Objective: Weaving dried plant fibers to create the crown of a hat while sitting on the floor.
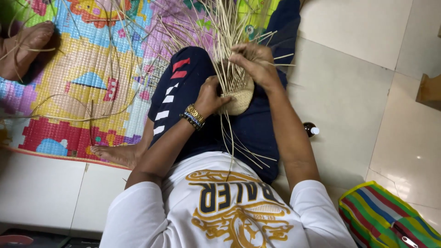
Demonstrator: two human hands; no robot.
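Small pale woven basket (240, 98), half-made, on lap; long loose straw strands (220, 27) fanning upward.

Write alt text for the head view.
Seated on a tiled floor, a person's left hand and right hand hold a small half-woven straw basket on their lap, loose strands fanning upward. A colourful play mat lies alongside.

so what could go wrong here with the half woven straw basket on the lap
The long loose pale straw strands fan up towards the face and might poke it. The small tan woven basket base, pinched between the left hand and right hand, could slip and loosen. The small dark bottle on the floor tiles might get knocked over.
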